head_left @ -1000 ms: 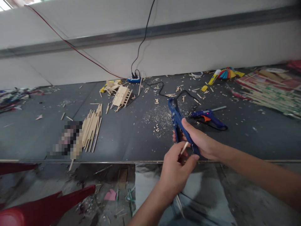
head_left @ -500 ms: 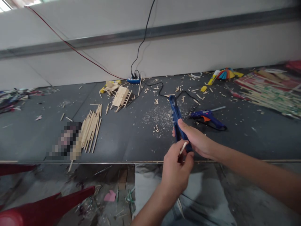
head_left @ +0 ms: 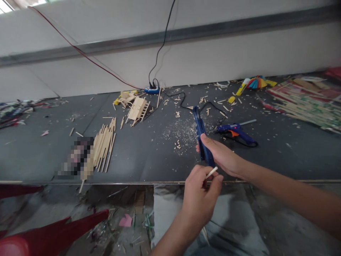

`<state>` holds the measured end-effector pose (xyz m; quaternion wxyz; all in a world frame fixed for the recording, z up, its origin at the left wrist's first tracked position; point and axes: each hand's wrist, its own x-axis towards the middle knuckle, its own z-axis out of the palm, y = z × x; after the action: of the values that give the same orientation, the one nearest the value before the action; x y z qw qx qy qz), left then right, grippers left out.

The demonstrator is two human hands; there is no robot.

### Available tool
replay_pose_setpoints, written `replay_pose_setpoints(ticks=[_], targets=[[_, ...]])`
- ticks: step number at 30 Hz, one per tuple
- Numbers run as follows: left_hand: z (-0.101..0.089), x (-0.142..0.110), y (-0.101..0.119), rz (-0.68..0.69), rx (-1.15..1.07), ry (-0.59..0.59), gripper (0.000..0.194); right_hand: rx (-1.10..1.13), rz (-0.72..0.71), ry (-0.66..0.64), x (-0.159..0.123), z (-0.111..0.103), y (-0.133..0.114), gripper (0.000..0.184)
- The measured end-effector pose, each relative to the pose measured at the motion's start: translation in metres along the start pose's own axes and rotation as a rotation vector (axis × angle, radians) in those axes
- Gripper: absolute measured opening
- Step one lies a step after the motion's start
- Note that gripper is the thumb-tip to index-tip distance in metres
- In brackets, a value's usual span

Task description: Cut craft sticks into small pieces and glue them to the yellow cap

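Note:
My left hand [head_left: 198, 193] pinches a short pale wooden stick [head_left: 212, 172] between thumb and fingers, just over the table's front edge. Close above it, my right hand [head_left: 223, 156] is wrapped round a long blue hand tool [head_left: 204, 140] with two arms, its far end pointing away from me; its exact kind I cannot make out. The stick's tip lies near the tool's lower end; whether they touch I cannot tell. A blue glue gun [head_left: 237, 134] with an orange trigger and a glue stick in its back rests right of my right hand.
Loose wooden sticks [head_left: 105, 145] lie in a bundle at left, behind them a small stick-built model [head_left: 137, 108]. A blue power strip [head_left: 151, 90] sits by the wall. Glue bottle [head_left: 243, 86] and a pile of coloured sticks [head_left: 306, 103] are at right. A red stool [head_left: 53, 233] stands below.
My left hand has turned a little, and the stick now points more to the right with more of it showing. The blue tool has shifted slightly, its two arms looking closer together.

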<state>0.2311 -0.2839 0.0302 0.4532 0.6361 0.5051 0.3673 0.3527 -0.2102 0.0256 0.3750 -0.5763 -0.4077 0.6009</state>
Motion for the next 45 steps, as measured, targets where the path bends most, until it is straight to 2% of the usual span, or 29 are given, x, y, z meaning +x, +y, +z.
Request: replay_pose_setpoints(ticks=[8, 12, 15, 18, 24, 34, 38, 45], targets=[[0.011, -0.014, -0.010, -0.039, -0.035, -0.039, 0.010, 0.017, 0.033, -0.015, -0.001, -0.005, -0.012, 0.054], [0.016, -0.014, -0.022, -0.165, -0.087, 0.026, 0.008, 0.042, 0.075, -0.028, -0.006, -0.003, -0.018, 0.056], [0.014, -0.008, -0.025, -0.246, -0.092, 0.085, 0.011, 0.080, 0.095, -0.051, -0.009, -0.002, -0.019, 0.055], [0.009, 0.000, -0.025, -0.198, -0.116, 0.098, 0.007, 0.087, 0.083, -0.086, -0.013, 0.000, -0.018, 0.052], [0.000, 0.008, -0.022, -0.140, -0.253, 0.108, 0.011, 0.142, 0.096, -0.112, -0.015, 0.003, -0.011, 0.048], [-0.005, 0.008, -0.005, -0.306, -0.588, 0.109, 0.011, 0.090, 0.020, -0.137, -0.009, 0.000, -0.001, 0.047], [-0.006, 0.009, -0.002, -0.342, -0.567, 0.110, 0.015, 0.048, -0.010, -0.141, -0.009, 0.000, -0.003, 0.046], [-0.006, 0.011, -0.013, -0.354, -0.562, 0.114, 0.014, 0.079, 0.001, -0.150, -0.007, 0.000, -0.002, 0.046]])
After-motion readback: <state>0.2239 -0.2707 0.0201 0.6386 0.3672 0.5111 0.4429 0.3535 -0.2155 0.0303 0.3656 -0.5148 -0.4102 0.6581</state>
